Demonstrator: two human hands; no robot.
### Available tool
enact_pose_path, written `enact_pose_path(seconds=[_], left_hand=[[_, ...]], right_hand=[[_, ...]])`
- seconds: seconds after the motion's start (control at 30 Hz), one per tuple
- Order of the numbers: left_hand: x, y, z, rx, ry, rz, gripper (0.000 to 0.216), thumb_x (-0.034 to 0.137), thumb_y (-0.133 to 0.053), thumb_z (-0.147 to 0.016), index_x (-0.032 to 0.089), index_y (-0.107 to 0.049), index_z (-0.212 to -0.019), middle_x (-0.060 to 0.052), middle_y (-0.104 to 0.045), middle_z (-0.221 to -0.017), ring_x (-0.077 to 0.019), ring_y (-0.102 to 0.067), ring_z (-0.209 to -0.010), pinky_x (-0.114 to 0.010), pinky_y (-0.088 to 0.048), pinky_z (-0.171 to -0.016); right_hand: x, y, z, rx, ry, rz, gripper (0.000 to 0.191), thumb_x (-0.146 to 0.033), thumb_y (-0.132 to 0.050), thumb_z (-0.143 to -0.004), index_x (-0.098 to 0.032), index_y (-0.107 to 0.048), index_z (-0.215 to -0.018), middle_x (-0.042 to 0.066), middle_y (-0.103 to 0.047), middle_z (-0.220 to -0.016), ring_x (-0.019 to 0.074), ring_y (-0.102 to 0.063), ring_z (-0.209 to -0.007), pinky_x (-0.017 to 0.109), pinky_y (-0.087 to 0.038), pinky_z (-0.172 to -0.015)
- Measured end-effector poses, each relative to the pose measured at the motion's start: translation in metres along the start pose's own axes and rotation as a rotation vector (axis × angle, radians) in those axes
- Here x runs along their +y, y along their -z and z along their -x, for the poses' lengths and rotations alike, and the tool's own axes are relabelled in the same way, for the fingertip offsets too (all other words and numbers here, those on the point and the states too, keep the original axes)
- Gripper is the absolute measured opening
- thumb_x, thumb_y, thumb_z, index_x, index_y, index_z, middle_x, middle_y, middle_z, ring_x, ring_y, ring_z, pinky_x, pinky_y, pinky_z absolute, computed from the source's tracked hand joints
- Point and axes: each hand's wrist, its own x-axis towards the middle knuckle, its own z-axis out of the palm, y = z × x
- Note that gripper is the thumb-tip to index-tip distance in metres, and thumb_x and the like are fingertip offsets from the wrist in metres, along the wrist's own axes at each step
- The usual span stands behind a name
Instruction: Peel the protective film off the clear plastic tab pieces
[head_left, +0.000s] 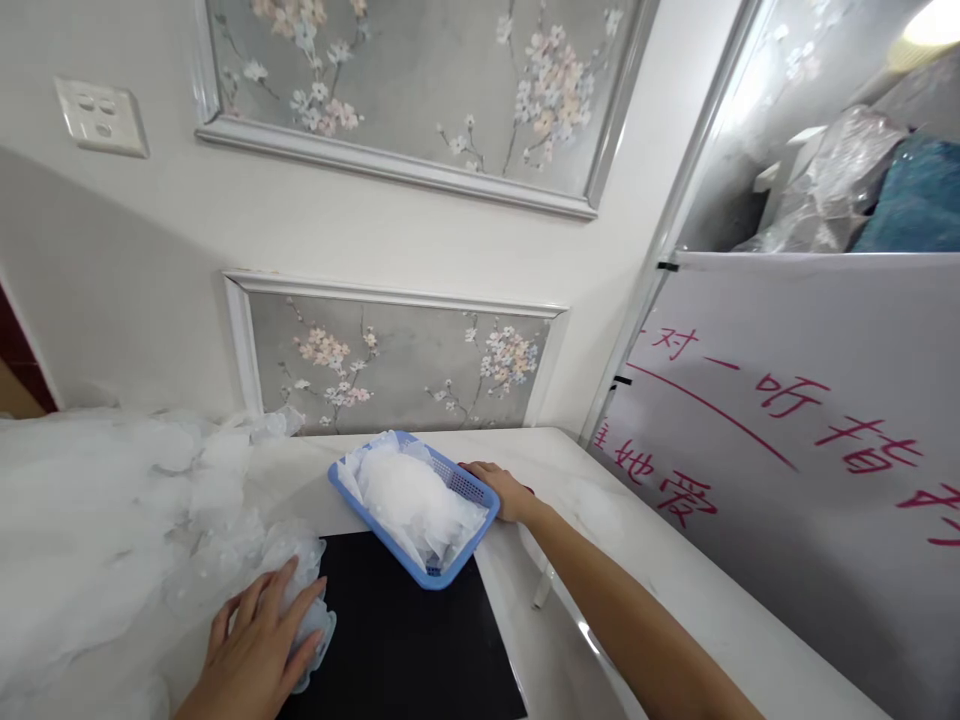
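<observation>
A blue plastic basket (471, 489) filled with white translucent plastic pieces (409, 495) sits on the white marble counter (675, 570). My right hand (504, 489) rests against the basket's right rim, fingers curled on the edge. My left hand (259, 640) lies flat with fingers spread on a clear plastic piece (311, 600) at the left edge of a black mat (405, 640).
A large heap of clear and white plastic pieces (97, 520) covers the counter's left side. A whiteboard with red writing (810, 440) stands at the right. The wall with floral panels (390, 360) is behind the counter. Bagged items (847, 180) lie beyond the board.
</observation>
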Motion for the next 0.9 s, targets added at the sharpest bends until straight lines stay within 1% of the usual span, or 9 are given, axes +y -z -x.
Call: enact_pose_path(seconds=[0.17, 0.3, 0.53, 0.63, 0.73, 0.77, 0.83, 0.87, 0.9], left_hand=[[-0.002, -0.003, 0.000, -0.012, 0.000, 0.018, 0.043, 0.036, -0.046, -0.087, 0.034, -0.060, -0.128, -0.008, -0.046, -0.147, -0.0340, -0.041, -0.133, -0.051, -0.029, -0.103], [-0.003, -0.007, 0.001, 0.033, -0.009, 0.016, 0.043, 0.036, -0.045, -0.087, 0.034, -0.060, -0.127, -0.008, -0.046, -0.147, -0.0339, -0.042, -0.132, -0.052, -0.029, -0.103], [-0.002, -0.004, 0.003, -0.011, -0.002, 0.026, 0.045, 0.037, -0.044, -0.088, 0.035, -0.055, -0.132, -0.007, -0.041, -0.150, -0.0348, -0.040, -0.134, -0.054, -0.029, -0.104], [-0.001, -0.002, 0.003, -0.009, -0.011, 0.023, 0.045, 0.037, -0.042, -0.089, 0.035, -0.055, -0.132, -0.008, -0.040, -0.151, -0.0344, -0.039, -0.134, -0.054, -0.029, -0.104], [-0.001, -0.002, 0.004, -0.010, -0.009, 0.014, 0.046, 0.037, -0.042, -0.088, 0.033, -0.056, -0.132, -0.008, -0.040, -0.150, -0.0341, -0.039, -0.135, -0.053, -0.028, -0.105], [-0.002, -0.003, 0.004, -0.008, -0.010, 0.012, 0.045, 0.037, -0.043, -0.088, 0.033, -0.057, -0.131, -0.008, -0.041, -0.150, -0.0342, -0.039, -0.135, -0.053, -0.028, -0.105], [-0.003, -0.006, 0.003, 0.008, -0.018, 0.008, 0.045, 0.038, -0.042, -0.088, 0.033, -0.057, -0.131, -0.008, -0.042, -0.150, -0.0342, -0.040, -0.134, -0.053, -0.028, -0.104], [-0.004, -0.009, 0.003, 0.020, -0.023, 0.004, 0.045, 0.038, -0.042, -0.088, 0.034, -0.057, -0.131, -0.008, -0.042, -0.149, -0.0344, -0.040, -0.134, -0.053, -0.028, -0.104], [-0.005, -0.013, 0.002, 0.034, -0.023, -0.003, 0.045, 0.038, -0.041, -0.088, 0.033, -0.057, -0.130, -0.008, -0.043, -0.149, -0.0347, -0.041, -0.133, -0.053, -0.028, -0.104]], right_hand=[[-0.004, 0.002, -0.001, 0.008, -0.018, -0.018, 0.067, -0.032, -0.059, -0.078, -0.024, -0.040, -0.141, 0.013, -0.054, -0.134, 0.0346, -0.049, -0.120, 0.046, -0.037, -0.096], [-0.009, 0.005, 0.000, 0.011, -0.046, -0.037, 0.068, -0.032, -0.061, -0.075, -0.023, -0.043, -0.140, 0.014, -0.054, -0.135, 0.0355, -0.050, -0.119, 0.046, -0.038, -0.096], [-0.014, 0.005, 0.002, 0.025, -0.086, -0.148, 0.059, -0.031, -0.060, -0.075, -0.022, -0.051, -0.132, 0.014, -0.058, -0.131, 0.0351, -0.052, -0.119, 0.047, -0.036, -0.098], [-0.018, 0.005, 0.003, 0.061, -0.134, -0.215, 0.067, -0.031, -0.064, -0.070, -0.020, -0.049, -0.134, 0.016, -0.057, -0.133, 0.0372, -0.050, -0.121, 0.051, -0.032, -0.101], [-0.024, 0.006, 0.006, 0.172, -0.220, -0.317, 0.076, -0.030, -0.069, -0.064, -0.018, -0.046, -0.135, 0.017, -0.054, -0.136, 0.0365, -0.046, -0.127, 0.051, -0.029, -0.105], [-0.026, 0.006, 0.007, 0.233, -0.261, -0.358, 0.071, -0.032, -0.067, -0.066, -0.018, -0.047, -0.133, 0.016, -0.053, -0.137, 0.0348, -0.045, -0.128, 0.049, -0.030, -0.106], [-0.031, 0.006, 0.013, 0.373, -0.368, -0.450, 0.052, -0.039, -0.055, -0.077, -0.019, -0.052, -0.124, 0.014, -0.057, -0.132, 0.0311, -0.050, -0.123, 0.047, -0.038, -0.101], [-0.034, 0.005, 0.017, 0.439, -0.429, -0.501, 0.042, -0.042, -0.045, -0.083, -0.020, -0.055, -0.118, 0.014, -0.062, -0.124, 0.0297, -0.056, -0.116, 0.046, -0.044, -0.094], [-0.038, 0.004, 0.022, 0.492, -0.489, -0.555, 0.039, -0.044, -0.036, -0.087, -0.020, -0.057, -0.110, 0.013, -0.066, -0.113, 0.0284, -0.062, -0.104, 0.044, -0.050, -0.085]])
